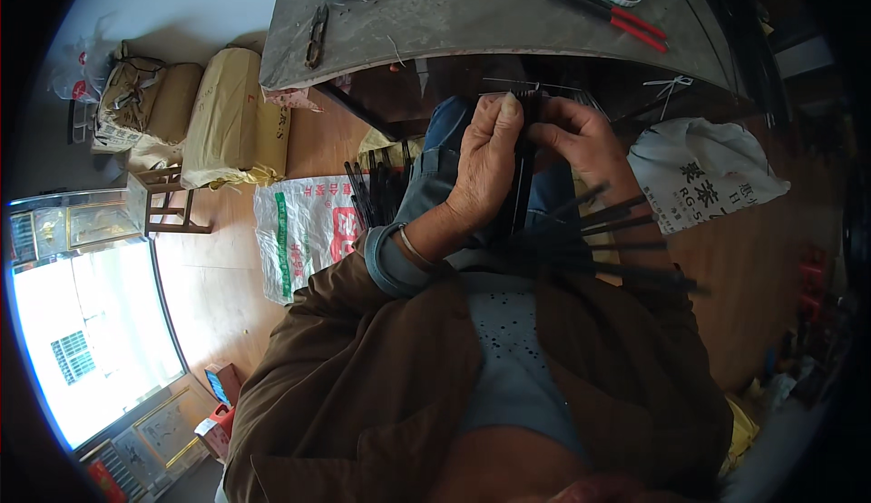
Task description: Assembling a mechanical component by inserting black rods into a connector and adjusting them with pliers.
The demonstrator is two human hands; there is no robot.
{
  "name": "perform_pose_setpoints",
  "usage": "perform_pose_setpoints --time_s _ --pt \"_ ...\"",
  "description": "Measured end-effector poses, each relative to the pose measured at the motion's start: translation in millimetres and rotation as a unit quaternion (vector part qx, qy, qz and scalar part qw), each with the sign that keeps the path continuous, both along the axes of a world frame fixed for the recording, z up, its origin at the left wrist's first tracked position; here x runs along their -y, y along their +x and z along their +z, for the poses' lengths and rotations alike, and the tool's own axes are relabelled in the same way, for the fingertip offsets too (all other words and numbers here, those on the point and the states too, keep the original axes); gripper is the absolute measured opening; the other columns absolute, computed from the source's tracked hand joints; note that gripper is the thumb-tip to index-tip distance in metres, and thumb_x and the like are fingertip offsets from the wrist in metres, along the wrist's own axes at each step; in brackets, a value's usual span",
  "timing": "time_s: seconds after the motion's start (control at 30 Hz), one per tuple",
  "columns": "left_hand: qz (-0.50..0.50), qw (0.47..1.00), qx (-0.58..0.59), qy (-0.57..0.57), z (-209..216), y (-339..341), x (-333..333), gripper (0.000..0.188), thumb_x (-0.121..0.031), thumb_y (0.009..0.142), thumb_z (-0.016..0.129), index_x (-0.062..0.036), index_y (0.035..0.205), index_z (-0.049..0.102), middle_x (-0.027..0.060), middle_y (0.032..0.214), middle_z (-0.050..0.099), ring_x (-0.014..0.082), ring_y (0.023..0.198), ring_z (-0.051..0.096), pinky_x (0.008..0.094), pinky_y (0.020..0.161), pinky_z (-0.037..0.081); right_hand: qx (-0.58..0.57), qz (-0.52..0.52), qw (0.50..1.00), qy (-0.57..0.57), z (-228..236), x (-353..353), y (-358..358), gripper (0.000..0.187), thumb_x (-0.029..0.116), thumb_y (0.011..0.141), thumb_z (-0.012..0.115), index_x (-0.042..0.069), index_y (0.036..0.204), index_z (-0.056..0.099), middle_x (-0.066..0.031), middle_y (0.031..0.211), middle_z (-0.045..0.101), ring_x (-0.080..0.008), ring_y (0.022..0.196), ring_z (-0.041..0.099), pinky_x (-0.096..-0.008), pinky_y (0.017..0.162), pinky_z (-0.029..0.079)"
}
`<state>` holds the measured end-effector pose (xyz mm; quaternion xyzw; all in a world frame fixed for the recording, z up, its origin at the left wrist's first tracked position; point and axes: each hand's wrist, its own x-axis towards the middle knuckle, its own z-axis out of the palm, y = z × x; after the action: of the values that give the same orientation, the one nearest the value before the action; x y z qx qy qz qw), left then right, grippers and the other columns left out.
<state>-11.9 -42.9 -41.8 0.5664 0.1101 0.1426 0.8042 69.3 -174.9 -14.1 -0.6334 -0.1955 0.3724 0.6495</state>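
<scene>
A grey table point(472, 13) stands in front of the person, over a brown wood floor point(227, 258). The left hand point(487, 154) has its fingers curled in and its thumb pressed down on them, seemingly pinching the black strips point(523, 176). The right hand point(581, 136) has its thumb bent in beside the strips; its other fingertips are hidden, so I can't tell what they pinch. The strips stand over the lap, between the hands, with a thin wire point(494, 79) across their top ends. The step looks like fixing those tops together. The next move likely needs a tight left grip while the right fingers work the wire. Both wrists bend inward and the forearms come up from the sides. More loose strips point(617, 225) lie across the right forearm, looking blurry.
</scene>
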Motion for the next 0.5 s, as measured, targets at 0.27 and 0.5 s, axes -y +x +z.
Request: perform_pose_setpoints --time_s 0.27,0.5 --pt "-0.056 0.986 0.032 0.155 10.3 11.5 -36.1 0.031 -0.03 0.098 0.055 -0.0055 0.112 0.068 0.007 0.098 0.061 0.016 0.095 0.057 0.0298 0.087 0.045 0.036 -0.035 0.999 -0.013 -8.2 -3.8 -11.2 0.017 0.014 0.09 0.064 0.0 0.1 0.063 -0.0024 0.085 0.064 -0.0092 0.073 0.062 -0.0242 0.063 0.054" --pt "-0.107 0.988 -0.023 0.11 25.4 7.4 -37.2 0.032 -0.031 0.099 0.053 -0.0044 0.113 0.065 -0.0001 0.092 0.061 0.0058 0.065 0.055 0.0203 0.056 0.045 -0.042 -0.046 0.99 0.124 -21.0 -21.3 -31.3 0.02 0.016 0.097 0.055 -0.003 0.105 0.059 -0.0077 0.084 0.065 -0.0153 0.071 0.064 -0.0273 0.067 0.054"
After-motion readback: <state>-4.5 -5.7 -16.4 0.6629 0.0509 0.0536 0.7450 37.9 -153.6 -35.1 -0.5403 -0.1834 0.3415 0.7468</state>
